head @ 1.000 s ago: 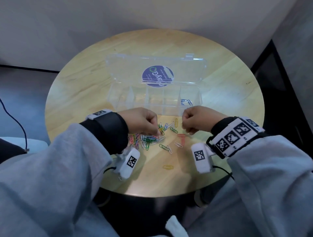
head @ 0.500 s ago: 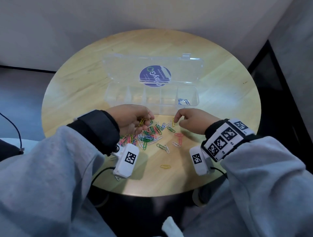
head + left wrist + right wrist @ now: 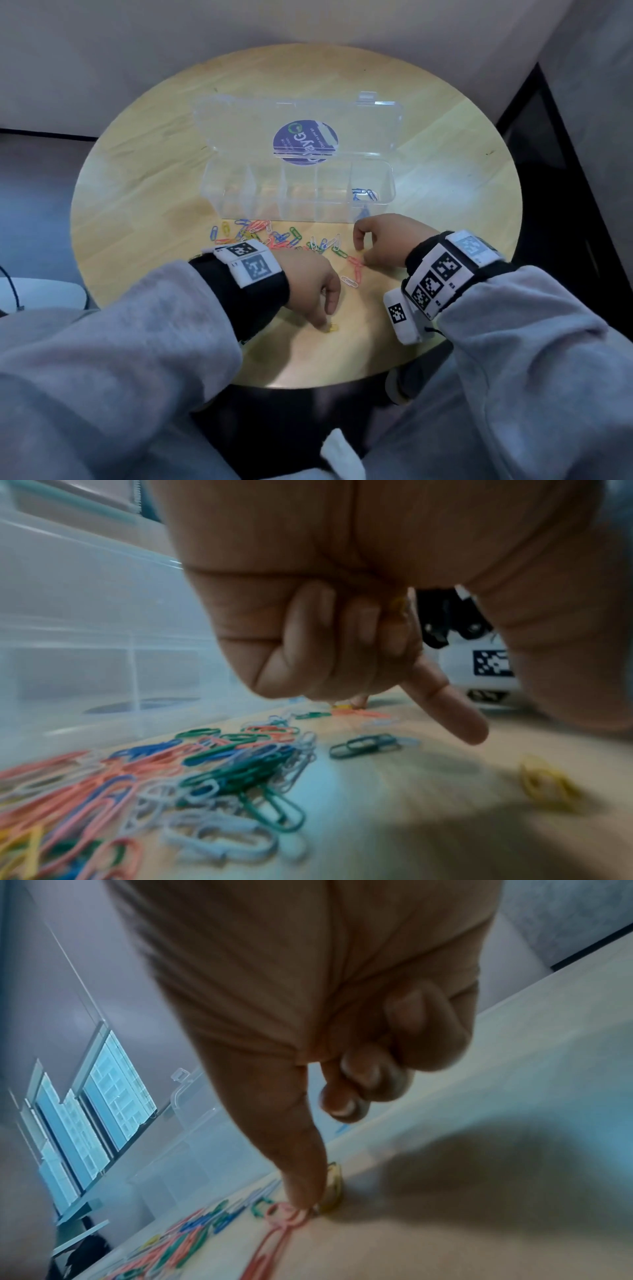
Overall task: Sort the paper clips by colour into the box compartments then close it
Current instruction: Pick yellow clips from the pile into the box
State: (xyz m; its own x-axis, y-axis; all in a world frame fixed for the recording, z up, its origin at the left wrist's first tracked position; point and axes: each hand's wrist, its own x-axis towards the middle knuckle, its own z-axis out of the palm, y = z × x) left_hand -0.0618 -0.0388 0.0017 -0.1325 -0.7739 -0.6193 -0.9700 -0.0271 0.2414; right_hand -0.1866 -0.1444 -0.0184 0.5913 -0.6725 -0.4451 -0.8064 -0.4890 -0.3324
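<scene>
The clear compartment box [image 3: 301,205] stands open mid-table, its lid [image 3: 239,130] leaning back. A few blue clips [image 3: 364,194] lie in its rightmost compartment. Mixed coloured clips [image 3: 267,236] are heaped in front of it. My left hand [image 3: 325,315] reaches down to a lone yellow clip [image 3: 332,328] near the table's front. The index finger [image 3: 469,723] points out while the curled fingers hold another yellow clip [image 3: 399,607]. My right hand [image 3: 371,241] is at the box's right front, one digit pressed against a yellow clip [image 3: 334,1183] beside pink clips [image 3: 284,1215], its other fingers curled.
The round wooden table [image 3: 137,178] stands in a corner, with a wall behind and a dark panel [image 3: 565,205] to the right. A white clip [image 3: 349,281] lies between my hands. The table's front edge runs just under my wrists.
My left hand has left the heap and moved toward me, down to the lone yellow clip. My right hand stayed at the box's right front and lowered to the table.
</scene>
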